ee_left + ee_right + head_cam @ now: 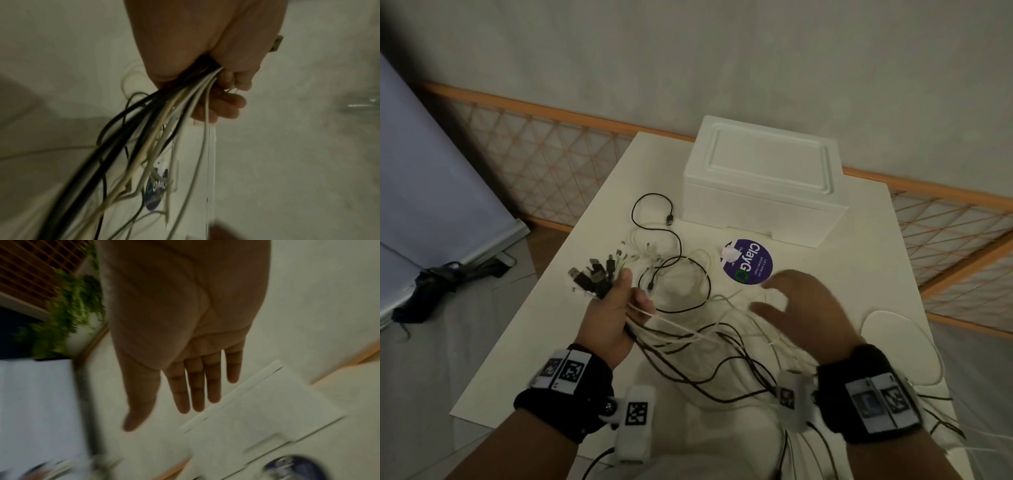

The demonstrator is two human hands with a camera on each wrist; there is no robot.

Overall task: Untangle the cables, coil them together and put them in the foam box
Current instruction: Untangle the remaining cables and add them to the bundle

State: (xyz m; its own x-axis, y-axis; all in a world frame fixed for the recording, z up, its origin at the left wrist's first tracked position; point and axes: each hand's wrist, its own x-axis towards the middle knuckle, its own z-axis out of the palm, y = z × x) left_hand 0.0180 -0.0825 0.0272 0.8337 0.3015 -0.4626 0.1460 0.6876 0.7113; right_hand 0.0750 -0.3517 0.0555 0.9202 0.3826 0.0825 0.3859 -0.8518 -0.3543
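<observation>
Nearest the camera, black and white cables [722, 346] are seen trailing over the near edge of the tabletop [524, 370], some hanging out of sight at about 5 o'clock. A gathered bundle of them is gripped in the left hand [609, 315] at 9 o'clock, its fingers [228, 104] curled tight round the strands, with the plug ends [595, 277] fanned out beyond the fist. The right hand [804, 308] is held above the loose strands at 3 o'clock, blurred, with palm down and fingers [197, 386] straight and together, nothing held in it.

Further out, loose black and white loops [671, 260] are left lying on the tabletop near the centre, not yet gathered. Beside them, at about 1 o'clock, a round purple sticker [748, 260] is seen. Farthest, at 12 o'clock, the foam box [763, 181] is set with its lid on.

Untangling is judged to be under way, with coiling not yet begun. If the bundle is pulled hard, crossings among the strands could be tightened into knots, and the strands hanging off the edge could be snagged. The far loops could be left behind if coiling is begun too soon. The lid must be lifted first, for which a free hand will be needed.
</observation>
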